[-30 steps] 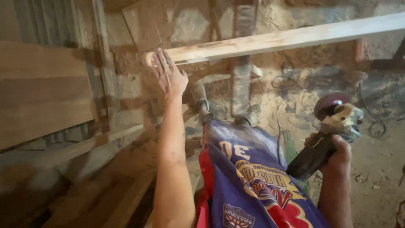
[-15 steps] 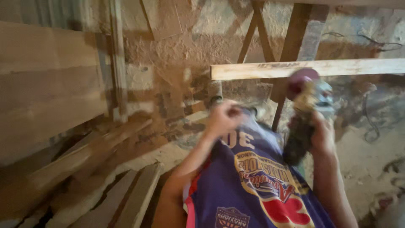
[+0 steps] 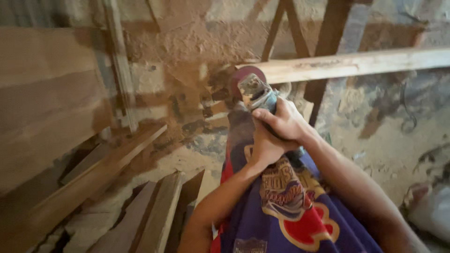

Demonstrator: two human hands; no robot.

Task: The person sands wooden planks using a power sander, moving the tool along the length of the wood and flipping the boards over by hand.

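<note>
The person is holding a grey-blue metal angle grinder with a dark red round disc [image 3: 253,91] in front of the chest, with both hands clenched around its body. The right hand [image 3: 286,122] is lying on top, its fingers [image 3: 268,118] wrapping over the body just behind the head of the tool. The left hand [image 3: 265,149] is gripping from below and is touching the right hand, so the two are closing together on the same tool. The disc is pointing up and away from the person, and it is sitting just below the near end of a long pale wooden beam [image 3: 356,64]. I cannot tell if the disc is touching the beam.

The beam is running almost level from the middle to the right edge of the view. Behind it, dark slanted wooden posts [image 3: 328,42] are standing against a rough, stained plaster wall [image 3: 187,42]. On the left, wide brown wooden boards [image 3: 47,107] are leaning, and more loose planks [image 3: 154,215] are lying low on the dusty ground [image 3: 389,150]. At the bottom, the person is wearing a purple sleeveless shirt with a red and yellow print [image 3: 300,211], and both bare forearms are crossing above it.
</note>
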